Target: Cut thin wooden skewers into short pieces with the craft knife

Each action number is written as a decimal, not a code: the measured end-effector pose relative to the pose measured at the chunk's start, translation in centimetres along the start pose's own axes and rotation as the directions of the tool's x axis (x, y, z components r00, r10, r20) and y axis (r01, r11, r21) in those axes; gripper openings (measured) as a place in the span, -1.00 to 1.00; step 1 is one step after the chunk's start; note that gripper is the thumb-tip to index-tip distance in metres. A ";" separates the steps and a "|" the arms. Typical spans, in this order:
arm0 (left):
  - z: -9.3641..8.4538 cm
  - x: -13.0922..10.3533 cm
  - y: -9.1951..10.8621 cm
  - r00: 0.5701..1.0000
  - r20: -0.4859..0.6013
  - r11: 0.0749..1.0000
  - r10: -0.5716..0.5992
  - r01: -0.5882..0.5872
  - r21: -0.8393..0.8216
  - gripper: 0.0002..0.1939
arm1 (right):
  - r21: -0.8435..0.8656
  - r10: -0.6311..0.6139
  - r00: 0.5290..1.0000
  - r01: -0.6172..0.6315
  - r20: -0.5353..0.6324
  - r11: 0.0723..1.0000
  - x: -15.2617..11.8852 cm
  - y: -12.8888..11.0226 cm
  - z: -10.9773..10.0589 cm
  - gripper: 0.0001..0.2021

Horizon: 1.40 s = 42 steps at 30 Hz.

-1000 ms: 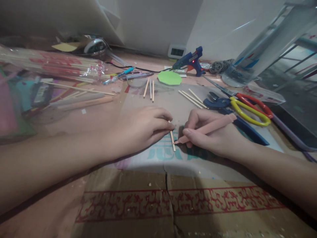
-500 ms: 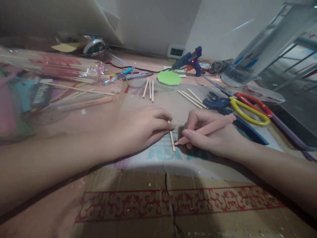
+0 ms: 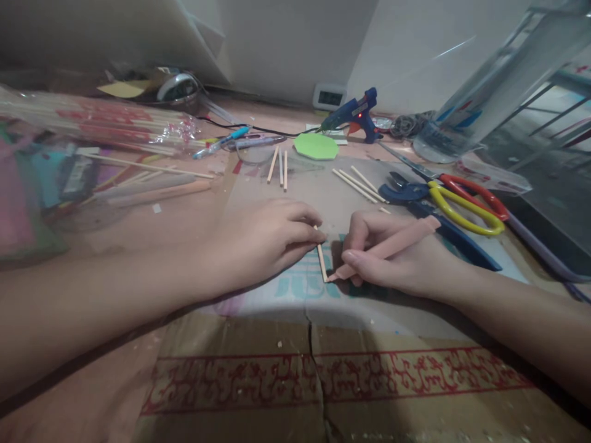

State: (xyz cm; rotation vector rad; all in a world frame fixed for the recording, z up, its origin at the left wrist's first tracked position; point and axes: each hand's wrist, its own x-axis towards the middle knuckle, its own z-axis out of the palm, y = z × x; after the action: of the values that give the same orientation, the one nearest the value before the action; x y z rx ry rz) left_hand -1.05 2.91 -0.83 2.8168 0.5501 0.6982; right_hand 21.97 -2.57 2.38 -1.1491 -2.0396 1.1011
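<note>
My left hand pinches the far part of a short wooden stick against the paper-covered cardboard. The stick's near end sticks out toward me. In my right hand is a pinkish-orange marker, held like a pen, its tip at the stick's near end on the right side. Behind my hands lie two small groups of cut sticks, one in the middle and one to the right.
Blue cutters and scissors with red and yellow handles lie at right. A glue gun with a red light stands behind a green paper octagon. Bagged sticks lie back left; a tall clear container stands back right.
My right hand has moved slightly toward me, taking the marker tip from the stick's side down to its near end. My left hand keeps its hold on the stick.
</note>
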 end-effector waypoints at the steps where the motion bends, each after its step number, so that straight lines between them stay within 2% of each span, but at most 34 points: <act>1: 0.0 0.0 0.0 1.000 0.001 1.000 0.001 -0.001 -0.003 -0.75 | 0.014 -0.008 1.000 0.008 0.011 1.000 0.0 0.0 0.0 -0.75; 3: -0.1 0.0 0.0 1.000 0.002 1.000 0.002 -0.002 -0.004 -0.76 | 0.034 -0.023 1.000 0.022 0.009 0.999 0.0 0.0 0.0 -0.75; 9: -0.1 0.0 0.1 1.000 0.023 1.000 0.001 -0.002 0.016 -0.76 | -0.046 -0.027 0.992 0.021 -0.119 0.999 0.5 0.1 0.1 -0.71; 17: 0.0 -0.2 -0.1 1.000 0.018 1.000 -0.004 0.004 -0.008 -0.75 | -0.027 -0.034 0.999 0.034 -0.025 0.999 0.0 0.0 0.1 -0.75; 23: 0.0 0.0 0.0 1.000 0.014 1.000 0.018 -0.019 0.021 -0.76 | -0.077 -0.020 0.993 0.011 -0.118 0.997 0.3 0.0 0.2 -0.72; 29: 0.0 -0.1 -0.1 1.000 0.020 1.000 0.015 -0.015 -0.001 -0.73 | -0.020 -0.002 1.000 0.002 -0.024 1.000 0.1 0.0 0.1 -0.74; 36: -0.2 0.0 0.2 1.000 0.024 0.999 0.016 -0.016 0.032 -0.74 | -0.139 -0.013 0.986 -0.010 -0.165 0.990 0.7 -0.2 0.3 -0.70; 42: 0.0 -0.1 0.0 1.000 0.014 1.000 0.014 -0.014 0.024 -0.75 | -0.098 -0.006 0.993 -0.006 -0.121 0.995 0.5 -0.1 0.3 -0.71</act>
State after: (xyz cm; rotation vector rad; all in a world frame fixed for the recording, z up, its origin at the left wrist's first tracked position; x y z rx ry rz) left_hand -1.12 2.88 -0.91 2.8483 0.5404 0.6781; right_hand 21.49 -2.28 2.37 -1.2337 -2.0180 0.9165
